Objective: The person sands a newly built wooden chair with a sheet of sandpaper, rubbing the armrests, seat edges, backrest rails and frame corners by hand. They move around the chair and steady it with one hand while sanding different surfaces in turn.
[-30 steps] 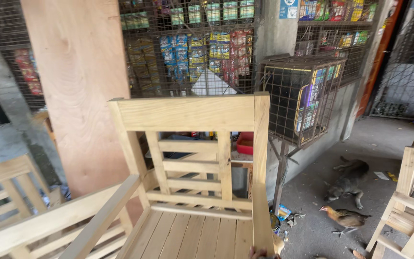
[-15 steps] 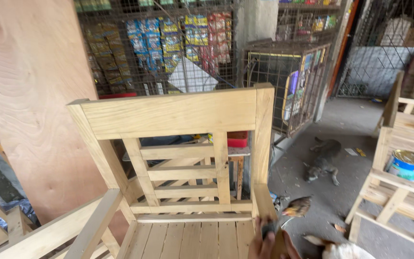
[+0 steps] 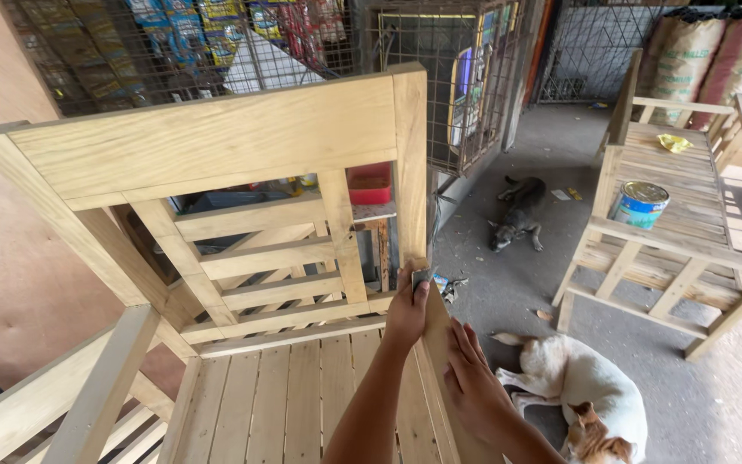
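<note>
sanding the armrest edge of a bare wooden chair

concrete floor (image 3: 517,283) and wire-mesh shelving of packaged goods (image 3: 216,43) framed the work, with a plywood sheet (image 3: 2,258) standing at the far left. beside it stood the unfinished wooden chair (image 3: 216,155), its slatted seat and back pale and raw. the left hand (image 3: 407,311) lay on the chair's right armrest (image 3: 434,344) close to the rear post, its grip closed on a small dark piece, probably sandpaper (image 3: 422,277), pressed to the wood. just right of it the right hand (image 3: 471,378) rested flat on the outer face of the same rail, fingers together and holding nothing, as a brace.

doing this step well seemed to call for strokes along the grain, even pressure, and extra care at the joint with the post, where the paper could round the corner. the bracing hand looked best kept clear of the rubbing path.

further right a dark dog (image 3: 515,215) lay on the floor, a white-and-tan dog (image 3: 586,395) slept just beside the chair, and a paint tin (image 3: 641,204) stood on a slatted bench (image 3: 689,258).
</note>
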Motion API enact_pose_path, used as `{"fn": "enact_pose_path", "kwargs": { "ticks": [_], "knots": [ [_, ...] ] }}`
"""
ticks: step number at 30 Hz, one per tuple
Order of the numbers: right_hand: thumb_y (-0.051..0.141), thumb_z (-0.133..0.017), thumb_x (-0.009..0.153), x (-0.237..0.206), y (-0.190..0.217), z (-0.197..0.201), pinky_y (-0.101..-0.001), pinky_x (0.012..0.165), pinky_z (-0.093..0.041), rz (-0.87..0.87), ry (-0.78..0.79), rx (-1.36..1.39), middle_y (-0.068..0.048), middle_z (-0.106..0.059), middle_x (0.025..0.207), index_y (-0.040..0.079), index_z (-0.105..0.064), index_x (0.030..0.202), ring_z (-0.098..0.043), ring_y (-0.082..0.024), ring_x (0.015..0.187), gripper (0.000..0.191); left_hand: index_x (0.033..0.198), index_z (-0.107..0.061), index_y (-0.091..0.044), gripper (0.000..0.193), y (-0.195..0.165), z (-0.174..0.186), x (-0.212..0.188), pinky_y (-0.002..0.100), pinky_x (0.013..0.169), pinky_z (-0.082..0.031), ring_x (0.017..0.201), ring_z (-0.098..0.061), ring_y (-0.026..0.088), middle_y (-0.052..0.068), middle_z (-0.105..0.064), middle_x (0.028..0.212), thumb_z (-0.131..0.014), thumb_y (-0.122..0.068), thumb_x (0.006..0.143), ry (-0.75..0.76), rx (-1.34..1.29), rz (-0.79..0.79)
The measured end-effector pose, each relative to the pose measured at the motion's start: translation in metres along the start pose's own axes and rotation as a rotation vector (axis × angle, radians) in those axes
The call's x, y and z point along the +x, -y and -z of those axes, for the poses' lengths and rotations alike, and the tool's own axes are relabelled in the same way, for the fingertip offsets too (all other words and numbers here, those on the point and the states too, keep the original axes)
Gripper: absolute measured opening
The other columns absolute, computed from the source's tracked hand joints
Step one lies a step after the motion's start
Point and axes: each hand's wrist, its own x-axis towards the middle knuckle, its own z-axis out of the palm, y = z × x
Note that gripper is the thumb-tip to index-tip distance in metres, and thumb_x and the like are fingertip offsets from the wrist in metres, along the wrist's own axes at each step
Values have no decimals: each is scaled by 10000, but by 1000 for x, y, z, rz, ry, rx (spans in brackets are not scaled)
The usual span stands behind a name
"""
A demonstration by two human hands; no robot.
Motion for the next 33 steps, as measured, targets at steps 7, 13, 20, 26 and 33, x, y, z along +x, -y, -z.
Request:
{"fn": "enact_pose_path", "kwargs": {
  "ticks": [7,13,20,26,33],
  "knots": [
    [119,-452,970,12,5,5,-423,1243,-170,31,-19,45,-161,-145,1691,-21,-293,1525,-43,-330,1575,594,1407,-582,-63,520,-18,-6,-99,343,886,-586,1061,-772,273,178,-755,1194,-574,-323,957,-83,-136,312],
    [133,-469,964,6,15,3,-413,1230,-198,25,-35,41,-154,-173,1674,2,-288,1536,-70,-312,1564,615,1071,-755,12,396,3,-7,-87,428,657,-548,744,-709,284,218,-726,824,-601,-347,1003,-198,-119,244],
    [153,-462,968,-4,40,16,-393,1227,-202,-19,55,6,-130,-121,1677,16,-238,1593,-38,-297,1568,678,856,-744,12,492,31,11,21,394,511,-471,500,-591,230,155,-628,579,-626,-448,986,-128,19,221],
    [147,-455,990,1,45,13,-409,1236,-156,-37,72,114,-125,-84,1696,-7,-192,1560,2,-294,1571,647,942,-758,-37,439,29,11,-35,332,484,-464,526,-621,103,30,-665,593,-591,-442,964,-133,-113,336],
    [123,-464,979,7,42,4,-393,1237,-143,-30,75,136,-122,-50,1706,9,-204,1586,-37,-285,1573,670,832,-704,18,525,48,16,2,299,533,-443,566,-518,80,0,-593,578,-601,-469,998,-129,-287,254]
  ]
}}
